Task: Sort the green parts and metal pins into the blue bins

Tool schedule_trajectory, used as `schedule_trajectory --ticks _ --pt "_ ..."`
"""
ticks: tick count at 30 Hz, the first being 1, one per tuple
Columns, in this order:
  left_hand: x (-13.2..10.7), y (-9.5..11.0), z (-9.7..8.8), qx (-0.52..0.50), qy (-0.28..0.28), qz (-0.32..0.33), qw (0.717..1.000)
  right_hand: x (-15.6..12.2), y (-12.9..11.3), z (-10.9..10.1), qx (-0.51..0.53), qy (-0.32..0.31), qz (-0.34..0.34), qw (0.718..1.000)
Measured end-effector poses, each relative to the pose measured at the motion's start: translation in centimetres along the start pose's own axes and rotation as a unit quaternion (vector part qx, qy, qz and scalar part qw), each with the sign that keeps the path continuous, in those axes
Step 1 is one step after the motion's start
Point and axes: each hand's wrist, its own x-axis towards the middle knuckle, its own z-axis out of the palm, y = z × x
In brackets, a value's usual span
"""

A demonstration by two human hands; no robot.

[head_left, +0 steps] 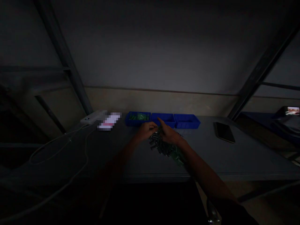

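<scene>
In the dim head view, my left hand (147,130) is closed, its fingertips pinched together at the far edge of a pile of small shiny metal cylinders (156,143). What it pinches is too small and dark to name. My right hand (169,134) meets it from the other side, one digit pointing up and the rest curled down over the pile; anything in those fingers is hidden. Part of the pile lies under my right wrist. Close to that forearm, a green plastic bag (178,157) rests on the grey table (201,156).
Behind my hands stand three blue bins: the left bin (127,120) holds green bagged items, beside a middle bin (173,120) and a right bin (187,125). A dark phone (224,132) lies at right. At left are a blurred bright screen (109,122), a white device (90,118) and a cable (86,150).
</scene>
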Motion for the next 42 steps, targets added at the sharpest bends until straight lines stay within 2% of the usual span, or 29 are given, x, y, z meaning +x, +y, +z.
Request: schedule_trajectory --ticks 2,5,10,13,19,24,30,33,37,42 --pt "0.0 -0.1 -0.2 -0.007 0.014 -0.003 1.0 -0.1 -0.1 0.1 -0.018 0.0 0.014 1.0" --pt "0.2 -0.2 -0.9 -0.019 0.067 -0.017 0.997 -0.1 0.2 0.1 -0.021 0.005 0.052 0.998" --pt "0.4 -0.3 -1.7 -0.053 0.146 -0.052 0.986 0.2 0.7 0.1 0.111 0.085 0.047 0.989" --pt "0.2 0.0 -1.2 -0.083 0.141 -0.066 0.984 0.4 0.2 0.4 0.185 0.116 0.044 0.975" --pt "-0.1 0.7 -0.5 -0.135 0.106 -0.079 0.982 0.5 -0.9 1.1 0.21 0.165 0.071 0.961" --pt "0.0 0.3 -1.2 -0.141 0.081 -0.1 0.982 0.7 -0.2 0.8 0.276 0.148 0.087 0.946" --pt "-0.1 -0.1 -1.6 -0.128 0.029 -0.063 0.989 0.8 0.1 0.3 0.305 0.099 0.08 0.944" --pt "-0.1 0.0 -1.6 -0.122 0.049 -0.064 0.989 0.8 -0.1 0.2 0.295 0.093 0.092 0.947" --pt "0.1 -0.2 -1.5 -0.12 0.103 -0.079 0.984 0.9 -0.3 0.2 0.294 0.119 0.114 0.942" --pt "0.3 -0.8 -1.2 -0.202 0.116 -0.108 0.966 0.9 -0.4 0.2 0.292 0.107 0.134 0.941"
